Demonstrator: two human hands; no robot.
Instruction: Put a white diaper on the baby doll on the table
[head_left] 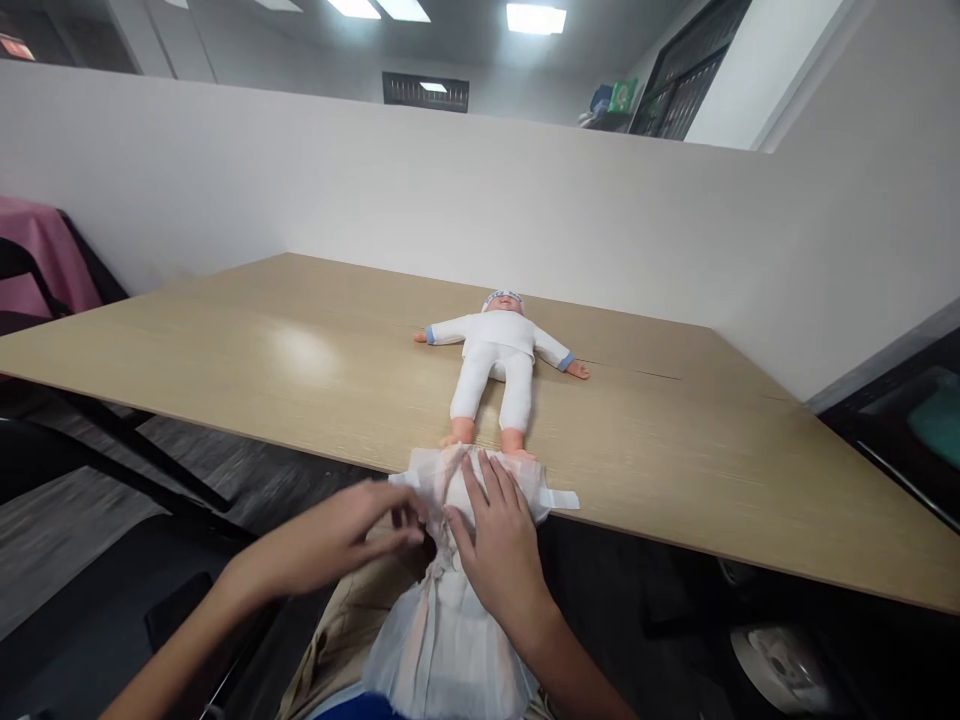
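Observation:
A baby doll [498, 365] in a white suit lies on its back on the wooden table [247, 360], feet toward me. A white diaper [442, 630] hangs over the table's near edge and down across my lap. My right hand [495, 545] lies flat on the diaper with fingers stretched out, just short of the doll's feet. My left hand [341, 535] rests at the diaper's left side, fingers extended and touching its edge. A white tape tab [561, 498] sticks out on the diaper's right.
White partition walls [375, 190] close off the table at the back and right. A pink cloth [45, 260] drapes over something at the far left. Dark chairs and floor lie below the table's near edge.

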